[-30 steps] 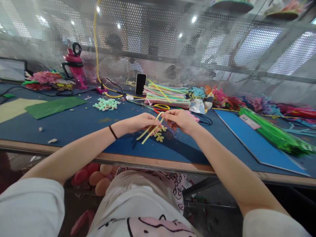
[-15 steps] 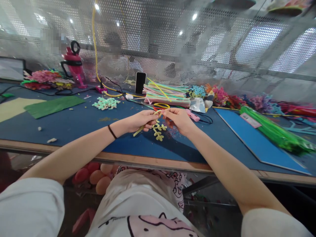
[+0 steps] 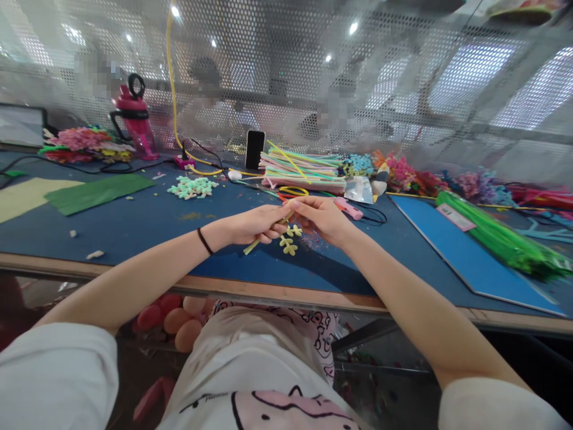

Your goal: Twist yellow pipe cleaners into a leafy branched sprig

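Left hand closer, tight around strip

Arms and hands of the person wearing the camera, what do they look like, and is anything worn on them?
The left hand and right hand are human and ungloved. The left sleeve and right sleeve are white, short and loose, leaving both forearms bare. A thin black band circles the left wrist; the right wrist shows none.

We see a fuzzy, matt yellow strip, a matt blue table with a bare wood edge, a glossy pink plastic bottle, shiny clear plastic wrapping around green stems and a perforated, metal-looking screen
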Action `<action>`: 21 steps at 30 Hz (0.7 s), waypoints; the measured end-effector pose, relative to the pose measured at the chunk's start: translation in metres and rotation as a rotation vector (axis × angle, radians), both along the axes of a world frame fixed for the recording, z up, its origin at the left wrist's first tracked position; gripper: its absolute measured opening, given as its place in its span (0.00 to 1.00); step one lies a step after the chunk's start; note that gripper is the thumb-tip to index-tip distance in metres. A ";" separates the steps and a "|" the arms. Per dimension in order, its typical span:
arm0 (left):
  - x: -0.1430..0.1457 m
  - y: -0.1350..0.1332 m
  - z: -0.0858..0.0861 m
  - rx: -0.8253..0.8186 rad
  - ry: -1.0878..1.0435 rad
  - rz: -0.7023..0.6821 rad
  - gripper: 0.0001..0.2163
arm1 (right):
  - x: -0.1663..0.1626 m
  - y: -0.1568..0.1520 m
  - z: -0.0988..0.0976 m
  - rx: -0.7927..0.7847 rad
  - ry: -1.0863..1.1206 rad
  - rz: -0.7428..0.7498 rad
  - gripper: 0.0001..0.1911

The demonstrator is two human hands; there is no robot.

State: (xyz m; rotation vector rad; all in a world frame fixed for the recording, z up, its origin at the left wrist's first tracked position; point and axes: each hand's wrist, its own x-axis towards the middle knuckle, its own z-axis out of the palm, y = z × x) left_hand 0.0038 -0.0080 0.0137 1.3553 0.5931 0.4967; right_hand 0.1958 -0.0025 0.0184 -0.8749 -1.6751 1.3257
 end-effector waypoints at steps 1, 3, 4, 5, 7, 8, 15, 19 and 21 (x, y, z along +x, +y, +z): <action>0.001 0.000 -0.001 -0.007 -0.004 0.002 0.20 | 0.000 0.001 0.000 0.007 0.014 -0.011 0.18; 0.002 0.000 -0.002 -0.030 -0.018 0.018 0.21 | 0.001 0.003 -0.001 0.045 0.045 -0.088 0.17; 0.003 0.001 -0.003 -0.044 -0.021 0.033 0.21 | 0.002 0.006 -0.001 0.063 0.059 -0.139 0.18; 0.003 0.002 -0.004 -0.058 -0.022 0.051 0.21 | 0.003 0.008 -0.001 0.074 0.069 -0.188 0.18; 0.003 0.004 -0.005 -0.081 -0.022 0.082 0.21 | 0.006 0.012 -0.001 0.076 0.072 -0.255 0.19; 0.003 0.005 -0.005 -0.091 -0.021 0.092 0.20 | 0.007 0.014 -0.002 0.070 0.067 -0.271 0.19; 0.004 0.008 -0.007 -0.110 0.004 0.112 0.19 | 0.007 0.014 -0.001 0.045 0.077 -0.315 0.19; 0.004 0.008 -0.007 -0.079 0.012 0.115 0.17 | 0.006 0.014 -0.001 0.030 0.078 -0.326 0.18; 0.004 0.007 -0.007 -0.060 0.021 0.117 0.16 | 0.007 0.014 -0.001 0.020 0.081 -0.324 0.17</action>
